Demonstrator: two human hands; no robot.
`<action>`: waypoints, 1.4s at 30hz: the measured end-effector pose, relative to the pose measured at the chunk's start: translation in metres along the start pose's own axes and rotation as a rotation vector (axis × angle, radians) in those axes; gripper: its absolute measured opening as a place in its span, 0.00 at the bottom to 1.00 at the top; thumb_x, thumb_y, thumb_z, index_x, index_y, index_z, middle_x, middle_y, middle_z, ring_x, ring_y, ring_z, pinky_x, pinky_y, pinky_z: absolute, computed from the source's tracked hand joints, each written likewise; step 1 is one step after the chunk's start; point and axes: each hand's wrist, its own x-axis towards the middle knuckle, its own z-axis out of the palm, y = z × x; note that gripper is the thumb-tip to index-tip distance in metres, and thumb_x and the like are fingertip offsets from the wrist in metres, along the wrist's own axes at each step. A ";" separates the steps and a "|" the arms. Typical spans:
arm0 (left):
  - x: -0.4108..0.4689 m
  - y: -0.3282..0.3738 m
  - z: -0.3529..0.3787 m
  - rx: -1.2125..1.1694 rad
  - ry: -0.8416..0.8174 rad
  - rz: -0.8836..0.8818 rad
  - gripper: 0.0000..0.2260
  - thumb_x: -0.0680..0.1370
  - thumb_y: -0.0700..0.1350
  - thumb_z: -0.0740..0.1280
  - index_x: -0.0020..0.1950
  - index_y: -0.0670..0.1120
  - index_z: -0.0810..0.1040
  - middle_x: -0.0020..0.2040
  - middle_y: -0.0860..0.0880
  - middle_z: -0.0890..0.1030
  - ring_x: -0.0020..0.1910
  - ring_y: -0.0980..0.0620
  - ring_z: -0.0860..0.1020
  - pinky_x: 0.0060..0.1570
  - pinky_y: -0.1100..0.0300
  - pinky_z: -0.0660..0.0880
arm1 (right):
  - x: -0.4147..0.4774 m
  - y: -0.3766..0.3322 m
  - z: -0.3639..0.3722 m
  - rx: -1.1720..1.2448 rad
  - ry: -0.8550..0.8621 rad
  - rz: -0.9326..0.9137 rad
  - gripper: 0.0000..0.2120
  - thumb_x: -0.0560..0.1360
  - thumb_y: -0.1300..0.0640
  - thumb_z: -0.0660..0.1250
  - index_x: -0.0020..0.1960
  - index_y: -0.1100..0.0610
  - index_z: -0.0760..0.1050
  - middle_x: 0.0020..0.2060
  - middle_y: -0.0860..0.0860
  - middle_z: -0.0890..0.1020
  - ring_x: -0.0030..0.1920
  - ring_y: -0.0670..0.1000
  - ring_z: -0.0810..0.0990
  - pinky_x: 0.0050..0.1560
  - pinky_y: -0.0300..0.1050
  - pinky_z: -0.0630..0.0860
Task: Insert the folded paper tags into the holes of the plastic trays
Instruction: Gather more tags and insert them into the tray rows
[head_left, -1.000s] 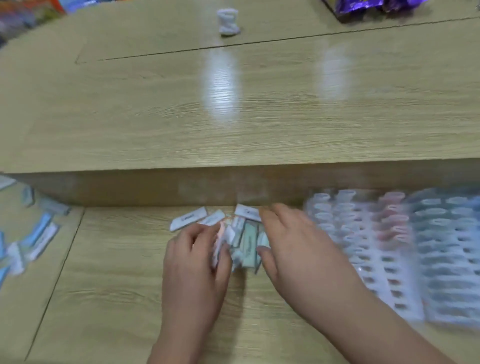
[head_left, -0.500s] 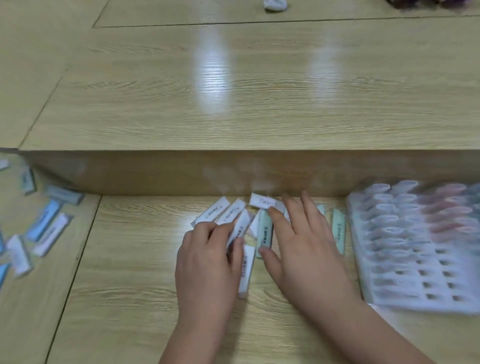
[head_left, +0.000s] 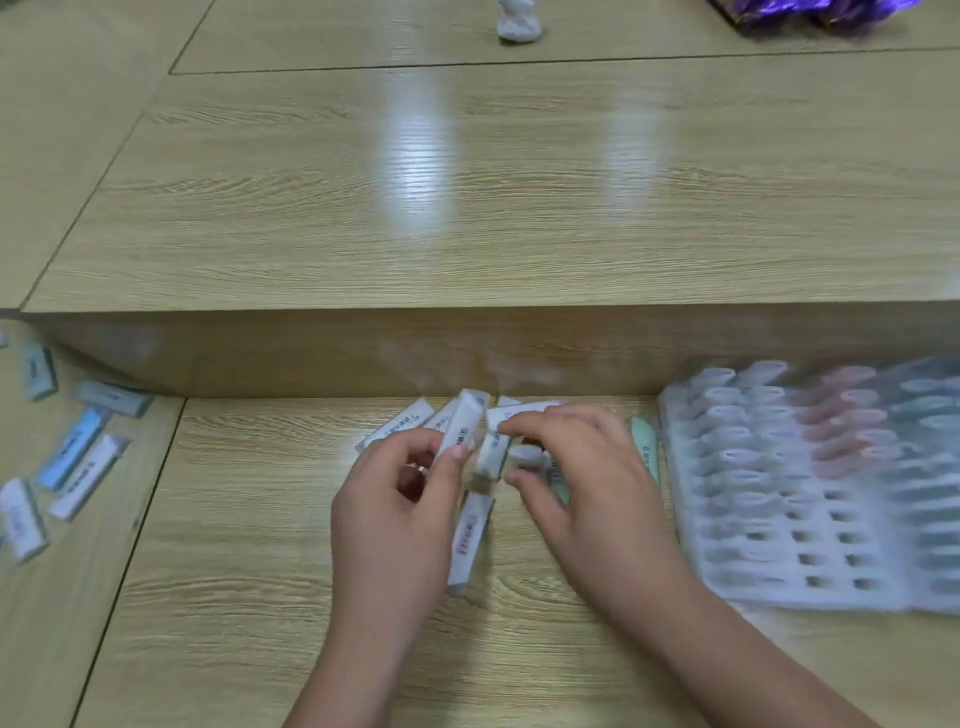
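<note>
Tag insertion, partly done.
Plastic tray (head_left: 779, 587): far rows tagged, near holes empty. Left of it: left hand (head_left: 395, 509) pinches one folded tag (head_left: 460, 426), right hand (head_left: 587, 483) pinches a second tag (head_left: 493, 447); loose tags (head_left: 470, 540) beneath.

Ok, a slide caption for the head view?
Left hand and right hand pinch folded paper tags beside plastic trays on a wooden desk.

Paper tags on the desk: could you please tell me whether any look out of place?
Yes: several tags lie scattered askew at the desk's far left, apart from the central pile and far from the trays.
</note>
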 end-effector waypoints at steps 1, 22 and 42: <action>-0.002 0.007 0.002 -0.042 -0.029 -0.008 0.04 0.77 0.51 0.72 0.44 0.60 0.81 0.36 0.56 0.81 0.33 0.59 0.77 0.35 0.65 0.71 | -0.001 0.001 -0.008 0.079 0.004 -0.004 0.15 0.75 0.55 0.72 0.60 0.45 0.78 0.54 0.39 0.80 0.61 0.44 0.74 0.60 0.48 0.73; -0.060 0.133 0.144 -0.041 -0.336 0.268 0.09 0.75 0.47 0.73 0.50 0.60 0.77 0.44 0.56 0.82 0.40 0.54 0.80 0.38 0.60 0.77 | -0.050 0.155 -0.243 0.119 0.154 0.242 0.19 0.77 0.60 0.62 0.51 0.34 0.79 0.50 0.38 0.79 0.45 0.43 0.80 0.40 0.28 0.71; -0.097 0.118 0.152 0.167 -0.127 0.589 0.07 0.76 0.44 0.71 0.52 0.55 0.83 0.49 0.56 0.81 0.47 0.57 0.79 0.40 0.74 0.71 | -0.054 0.187 -0.263 0.271 0.138 0.142 0.06 0.70 0.45 0.67 0.45 0.42 0.81 0.46 0.38 0.83 0.50 0.42 0.80 0.47 0.27 0.71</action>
